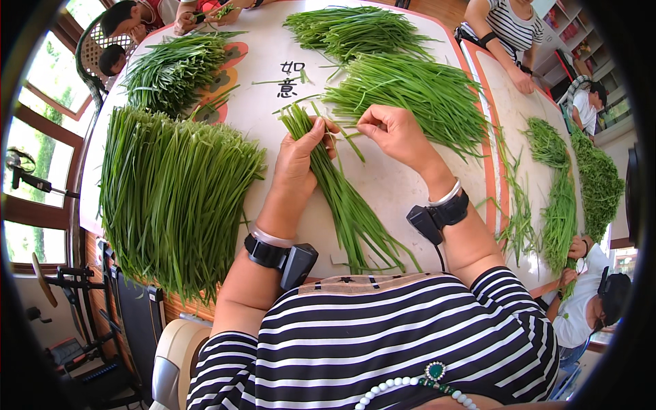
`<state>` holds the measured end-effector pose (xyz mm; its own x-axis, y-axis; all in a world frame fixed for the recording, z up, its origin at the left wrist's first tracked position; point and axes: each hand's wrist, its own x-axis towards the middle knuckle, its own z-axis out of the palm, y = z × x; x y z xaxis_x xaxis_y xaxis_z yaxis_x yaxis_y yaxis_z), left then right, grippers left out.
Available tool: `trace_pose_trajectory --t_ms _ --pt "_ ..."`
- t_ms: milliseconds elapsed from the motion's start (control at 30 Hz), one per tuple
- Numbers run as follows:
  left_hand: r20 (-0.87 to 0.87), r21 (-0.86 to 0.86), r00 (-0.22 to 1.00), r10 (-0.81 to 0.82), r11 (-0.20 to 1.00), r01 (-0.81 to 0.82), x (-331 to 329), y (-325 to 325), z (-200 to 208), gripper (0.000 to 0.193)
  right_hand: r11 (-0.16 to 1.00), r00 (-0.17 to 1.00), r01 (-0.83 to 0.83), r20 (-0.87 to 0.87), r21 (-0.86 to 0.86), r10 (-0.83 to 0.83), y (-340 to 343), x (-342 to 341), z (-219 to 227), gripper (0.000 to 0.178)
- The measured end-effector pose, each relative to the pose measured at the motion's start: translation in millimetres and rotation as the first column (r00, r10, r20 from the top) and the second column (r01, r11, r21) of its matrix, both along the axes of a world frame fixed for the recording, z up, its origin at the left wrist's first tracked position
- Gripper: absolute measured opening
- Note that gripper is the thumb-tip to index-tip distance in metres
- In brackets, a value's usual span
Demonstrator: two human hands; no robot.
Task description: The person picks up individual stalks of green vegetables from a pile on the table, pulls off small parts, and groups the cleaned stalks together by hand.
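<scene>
My left hand (296,158) is closed around a bunch of garlic chives (342,191). Their cut ends stick up past my thumb, and the long green leaves trail down over the table toward me. Just right of the bunch, my right hand (396,137) is closed in a pinch. Thin pale strands lie between its fingertips and the bunch; what the pinch holds is too small to make out. A large pile of chives (171,198) stands left of my left hand, and another pile (417,99) lies beyond my right hand.
The white table (273,113) has an orange border. More chives lie at the far left (174,75) and far middle (355,31). On the adjoining table at right are loose chives (560,205) and a green heap (596,178). Several people work around the tables.
</scene>
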<state>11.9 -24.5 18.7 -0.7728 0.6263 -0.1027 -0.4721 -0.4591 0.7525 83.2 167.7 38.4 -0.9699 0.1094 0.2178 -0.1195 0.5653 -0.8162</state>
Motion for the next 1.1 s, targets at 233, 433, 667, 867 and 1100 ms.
trace_pose_trajectory --t_ms 233,433,667,867,1100 --pt "0.086 0.077 0.993 -0.085 0.994 0.079 4.7 9.4 4.1 0.013 0.786 0.976 0.208 -0.174 0.582 -0.129 -0.7 3.2 -8.5 0.005" --pt "0.019 0.000 0.998 -0.063 0.998 0.063 8.0 6.7 3.9 0.015 0.948 0.940 0.206 -0.317 0.244 -0.123 -9.2 1.1 -3.1 0.005" --pt "-0.054 -0.081 0.997 -0.059 0.995 0.054 14.7 4.5 3.5 0.014 0.987 0.938 0.100 -0.342 0.122 -0.053 -39.0 6.6 4.8 0.008" --pt "-0.006 -0.085 1.000 0.008 0.996 -0.008 9.8 6.8 4.4 0.008 1.000 0.982 0.015 -0.190 -0.015 -0.017 -35.9 5.5 2.4 0.019" --pt "-0.037 -0.033 0.999 -0.023 0.999 0.021 -0.8 4.1 7.9 0.010 0.990 0.981 -0.129 0.139 -0.053 0.135 -20.7 9.4 23.3 0.018"
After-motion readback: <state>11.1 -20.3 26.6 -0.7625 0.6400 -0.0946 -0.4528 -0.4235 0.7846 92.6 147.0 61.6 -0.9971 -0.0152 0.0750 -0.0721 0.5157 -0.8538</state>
